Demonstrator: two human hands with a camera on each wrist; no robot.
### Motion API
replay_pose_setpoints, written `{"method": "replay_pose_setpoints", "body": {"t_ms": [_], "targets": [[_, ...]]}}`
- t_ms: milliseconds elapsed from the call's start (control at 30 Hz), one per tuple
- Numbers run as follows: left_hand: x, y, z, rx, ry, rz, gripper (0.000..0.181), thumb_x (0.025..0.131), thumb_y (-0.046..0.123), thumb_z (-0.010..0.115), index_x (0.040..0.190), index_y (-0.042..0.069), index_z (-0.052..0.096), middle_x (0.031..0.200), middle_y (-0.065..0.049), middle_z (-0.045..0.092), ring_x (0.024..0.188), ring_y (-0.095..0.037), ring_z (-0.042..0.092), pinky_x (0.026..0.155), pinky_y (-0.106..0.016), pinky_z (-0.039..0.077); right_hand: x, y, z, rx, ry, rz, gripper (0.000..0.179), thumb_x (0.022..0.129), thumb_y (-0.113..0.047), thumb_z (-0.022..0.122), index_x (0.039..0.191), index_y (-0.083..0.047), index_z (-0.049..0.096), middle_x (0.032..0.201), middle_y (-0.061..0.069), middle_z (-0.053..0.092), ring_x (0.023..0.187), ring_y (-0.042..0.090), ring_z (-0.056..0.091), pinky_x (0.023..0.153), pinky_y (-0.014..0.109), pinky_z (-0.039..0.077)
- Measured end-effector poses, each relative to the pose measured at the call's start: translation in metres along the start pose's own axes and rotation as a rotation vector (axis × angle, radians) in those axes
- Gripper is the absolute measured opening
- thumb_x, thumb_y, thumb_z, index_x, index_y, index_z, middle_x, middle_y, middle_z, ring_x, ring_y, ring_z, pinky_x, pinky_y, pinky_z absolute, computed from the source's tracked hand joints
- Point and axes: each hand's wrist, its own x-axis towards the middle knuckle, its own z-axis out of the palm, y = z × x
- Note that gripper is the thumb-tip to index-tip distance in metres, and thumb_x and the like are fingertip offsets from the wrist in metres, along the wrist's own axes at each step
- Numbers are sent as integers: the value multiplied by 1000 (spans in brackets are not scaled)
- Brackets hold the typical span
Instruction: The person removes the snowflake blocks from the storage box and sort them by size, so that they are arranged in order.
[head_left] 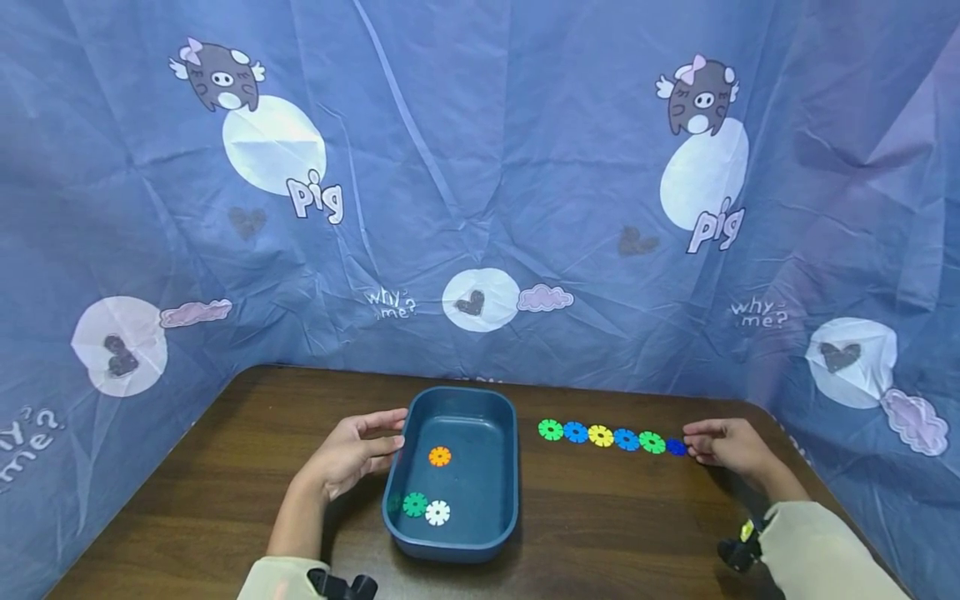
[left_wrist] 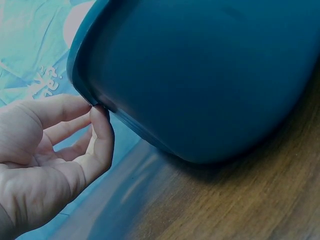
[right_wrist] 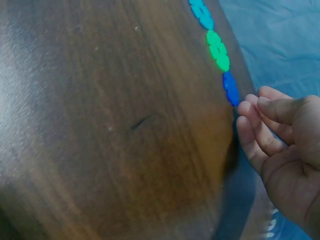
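Note:
In the head view my left hand (head_left: 354, 454) is at the left side of a dark teal plastic bin (head_left: 491, 525). Its thumb and forefinger pinch the rim, as the left wrist view shows. Inside the bin lie an orange snowflake disc (head_left: 440, 456), a green one (head_left: 415, 504) and a white one (head_left: 437, 512). Farther right my right hand (head_left: 727, 450) has relaxed fingers, with fingertips right at the edge of a dark blue snowflake disc (right_wrist: 230, 89). That disc ends a row on the table, beside a bright green disc (head_left: 651, 442).
Leftward the row continues with a blue disc (head_left: 626, 440), a yellow disc (head_left: 600, 436), another blue disc (head_left: 575, 432) and a green disc (head_left: 551, 430). The brown wooden table (head_left: 600, 517) meets a blue printed curtain (head_left: 480, 208) at the back and sides.

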Motion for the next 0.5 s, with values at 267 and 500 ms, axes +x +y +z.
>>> {"method": "replay_pose_setpoints", "body": {"t_ms": [267, 500], "targets": [[0, 1, 1, 0, 5, -5, 57, 95, 0, 69, 148, -5, 48, 143, -26, 50, 114, -25, 63, 94, -42, 57, 11, -28, 7, -76, -3, -71, 35, 101, -1, 60, 128, 21, 56, 114, 29, 70, 97, 31, 72, 80, 37, 62], [0, 0, 0, 5, 14, -12, 57, 95, 0, 69, 148, -3, 49, 142, -25, 50, 112, -24, 63, 93, -41, 58, 23, -73, 26, -129, -51, -173, 28, 101, 1, 60, 124, 16, 62, 101, 15, 73, 89, 23, 70, 76, 39, 62]]}}
